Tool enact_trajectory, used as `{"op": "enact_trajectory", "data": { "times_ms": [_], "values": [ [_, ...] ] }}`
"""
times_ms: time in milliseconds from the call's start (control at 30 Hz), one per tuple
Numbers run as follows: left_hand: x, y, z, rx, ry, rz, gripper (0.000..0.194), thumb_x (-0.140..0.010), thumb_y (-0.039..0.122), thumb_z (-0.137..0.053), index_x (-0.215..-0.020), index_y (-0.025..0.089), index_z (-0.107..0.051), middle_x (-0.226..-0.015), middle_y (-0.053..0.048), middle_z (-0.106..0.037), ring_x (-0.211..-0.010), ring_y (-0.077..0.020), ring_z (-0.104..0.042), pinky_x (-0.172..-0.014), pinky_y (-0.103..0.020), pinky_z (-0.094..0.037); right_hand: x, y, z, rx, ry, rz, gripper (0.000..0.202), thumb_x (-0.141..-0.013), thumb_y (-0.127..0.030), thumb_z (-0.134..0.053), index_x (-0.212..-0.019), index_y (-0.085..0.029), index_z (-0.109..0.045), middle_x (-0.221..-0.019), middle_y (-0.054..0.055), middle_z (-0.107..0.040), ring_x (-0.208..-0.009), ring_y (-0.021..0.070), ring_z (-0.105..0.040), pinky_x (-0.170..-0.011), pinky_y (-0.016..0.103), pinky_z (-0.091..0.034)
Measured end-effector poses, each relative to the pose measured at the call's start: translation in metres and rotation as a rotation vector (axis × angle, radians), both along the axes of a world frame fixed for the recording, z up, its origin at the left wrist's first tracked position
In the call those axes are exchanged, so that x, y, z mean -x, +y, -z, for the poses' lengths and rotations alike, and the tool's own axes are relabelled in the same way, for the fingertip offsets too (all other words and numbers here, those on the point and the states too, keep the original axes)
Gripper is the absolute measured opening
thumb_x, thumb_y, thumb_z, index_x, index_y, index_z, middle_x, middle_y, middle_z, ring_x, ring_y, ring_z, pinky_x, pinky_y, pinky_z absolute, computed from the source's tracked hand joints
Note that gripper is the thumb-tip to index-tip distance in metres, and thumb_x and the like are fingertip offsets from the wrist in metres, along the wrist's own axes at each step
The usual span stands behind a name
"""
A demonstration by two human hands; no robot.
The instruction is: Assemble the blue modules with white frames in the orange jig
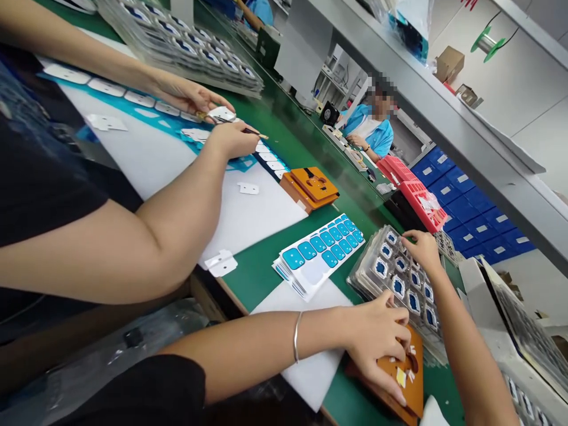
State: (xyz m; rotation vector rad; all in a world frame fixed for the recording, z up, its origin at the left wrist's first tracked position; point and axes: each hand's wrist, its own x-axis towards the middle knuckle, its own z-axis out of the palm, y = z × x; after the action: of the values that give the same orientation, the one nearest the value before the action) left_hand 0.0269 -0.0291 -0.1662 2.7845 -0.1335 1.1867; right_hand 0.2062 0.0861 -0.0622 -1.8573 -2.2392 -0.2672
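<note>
My left hand [379,337], with a silver bangle on its wrist, is over an orange fixture block [412,373]. Its fingers are spread and bent, and the thumb lies along the block's near side. Small white pieces and a yellow one sit on the block. At the far end of a clear plastic tray [370,269], my right hand [423,251] has its fingertips drawn together among the pockets; whatever they pinch is too small to make out. White-rimmed, dark blue parts [398,287] fill the tray's pockets. Beside it lies a stack of sheets with blue rounded-square stickers [326,242].
A co-worker's hands [231,139] hold a white piece and a thin tool over blue sheeting at left. Another orange block [310,186] stands on the green table [252,260]. Further trays [190,47] are behind. A metal shelf beam [426,112] crosses above; a person sits beyond.
</note>
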Motion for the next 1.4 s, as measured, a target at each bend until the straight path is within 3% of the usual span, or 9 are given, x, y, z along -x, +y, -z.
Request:
{"op": "enact_trajectory", "data": {
  "times_ms": [100,200,267,367,500,700,1067,1233,1400],
  "values": [
    [0.000,0.000,0.000,-0.001,0.010,-0.004,0.050,-0.073,0.067,-0.071,-0.091,0.020,-0.075,-0.098,-0.006,-0.072,-0.093,-0.0251,-0.051,-0.079,-0.042,-0.030,0.054,-0.009,0.006,0.138,0.007,-0.179,0.022,-0.087,-0.034,-0.059,-0.098,-0.021,-0.073,-0.106,0.008,-0.073,-0.098,0.0246,-0.062,-0.091,0.038,-0.044],
    [0.001,0.000,0.000,0.020,0.014,0.017,0.046,-0.074,0.064,-0.072,-0.092,0.021,-0.075,-0.099,-0.005,-0.073,-0.094,-0.0241,-0.052,-0.079,-0.042,-0.031,0.109,-0.012,0.026,0.408,0.003,-0.355,0.020,-0.075,-0.031,-0.078,-0.093,-0.024,-0.074,-0.100,0.000,-0.073,-0.086,0.0163,-0.063,-0.081,0.027,-0.047],
    [0.001,0.001,0.000,0.050,0.004,0.027,0.045,-0.074,0.063,-0.073,-0.092,0.021,-0.075,-0.098,-0.004,-0.074,-0.095,-0.0243,-0.054,-0.084,-0.043,-0.031,0.134,-0.008,0.040,0.543,-0.008,-0.400,0.033,-0.064,-0.029,-0.087,-0.093,-0.023,-0.073,-0.096,-0.001,-0.072,-0.079,0.0142,-0.062,-0.073,0.024,-0.047],
    [0.001,0.001,0.000,0.079,-0.006,0.040,0.045,-0.073,0.062,-0.074,-0.093,0.022,-0.076,-0.096,-0.004,-0.075,-0.098,-0.0253,-0.055,-0.092,-0.045,-0.029,0.151,0.001,0.052,0.644,-0.028,-0.397,0.041,-0.055,-0.025,-0.091,-0.090,-0.019,-0.072,-0.096,0.002,-0.069,-0.080,0.0149,-0.061,-0.069,0.024,-0.045],
    [0.002,0.001,-0.001,0.090,0.019,0.049,0.045,-0.074,0.063,-0.073,-0.098,0.024,-0.076,-0.098,-0.003,-0.075,-0.099,-0.0254,-0.055,-0.094,-0.045,-0.027,0.151,0.009,0.054,0.723,-0.046,-0.376,0.029,-0.055,-0.020,-0.091,-0.075,-0.017,-0.069,-0.089,0.001,-0.064,-0.083,0.0156,-0.059,-0.071,0.024,-0.044],
    [0.002,0.002,-0.001,0.082,0.045,0.031,0.053,-0.071,0.069,-0.071,-0.101,0.026,-0.075,-0.102,-0.004,-0.074,-0.104,-0.0276,-0.054,-0.097,-0.048,-0.026,0.148,0.013,0.055,0.732,-0.031,-0.321,0.041,-0.052,-0.022,-0.093,-0.082,-0.017,-0.065,-0.095,0.002,-0.060,-0.088,0.0168,-0.056,-0.076,0.025,-0.045],
    [-0.001,0.004,0.004,0.095,-0.043,0.081,0.046,-0.074,0.066,-0.071,-0.097,0.026,-0.075,-0.096,-0.003,-0.075,-0.098,-0.0259,-0.056,-0.099,-0.047,-0.026,0.150,0.004,0.048,0.693,0.025,-0.353,0.042,-0.052,-0.016,-0.089,-0.069,-0.020,-0.050,-0.073,-0.005,-0.058,-0.067,0.0129,-0.054,-0.061,0.023,-0.040],
    [0.000,0.005,0.000,0.113,0.005,0.091,0.039,-0.074,0.060,-0.075,-0.088,0.024,-0.076,-0.096,-0.004,-0.075,-0.097,-0.0249,-0.058,-0.097,-0.043,-0.031,0.129,-0.033,0.028,0.503,0.143,-0.404,0.025,-0.073,-0.017,-0.074,-0.084,-0.021,-0.051,-0.077,-0.004,-0.061,-0.068,0.0131,-0.055,-0.067,0.025,-0.041],
    [0.002,0.005,-0.001,0.170,0.078,0.083,0.038,-0.079,0.060,-0.070,-0.094,0.025,-0.076,-0.105,-0.003,-0.074,-0.110,-0.0284,-0.054,-0.098,-0.043,-0.031,0.062,-0.109,0.006,0.004,0.321,-0.473,0.010,-0.087,-0.027,-0.066,-0.081,-0.021,-0.059,-0.075,0.000,-0.064,-0.064,0.0141,-0.056,-0.063,0.027,-0.045]
  ]
}}
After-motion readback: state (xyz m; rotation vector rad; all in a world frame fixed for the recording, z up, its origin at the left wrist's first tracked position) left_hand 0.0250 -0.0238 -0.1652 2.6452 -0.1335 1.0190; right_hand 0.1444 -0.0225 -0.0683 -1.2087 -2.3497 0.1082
